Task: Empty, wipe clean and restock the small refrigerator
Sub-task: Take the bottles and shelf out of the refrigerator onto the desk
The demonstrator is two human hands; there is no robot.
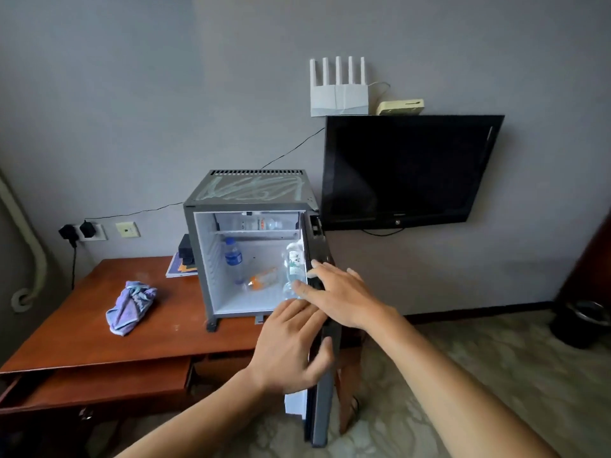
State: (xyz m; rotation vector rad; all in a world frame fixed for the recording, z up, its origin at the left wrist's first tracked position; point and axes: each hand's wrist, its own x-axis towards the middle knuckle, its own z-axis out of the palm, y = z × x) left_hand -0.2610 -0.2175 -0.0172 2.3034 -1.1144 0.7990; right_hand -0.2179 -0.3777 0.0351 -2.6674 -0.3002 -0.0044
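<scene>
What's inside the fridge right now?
The fridge holds a bottle lying on the top shelf, a blue-label bottle standing at the left, an orange-label bottle lying on the floor, and a bottle in the door. Both hands hide the lower door rack.

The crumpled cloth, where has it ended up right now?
In the head view the cloth lies on the left part of the wooden desk, left of the open refrigerator and clear of both hands.
</scene>
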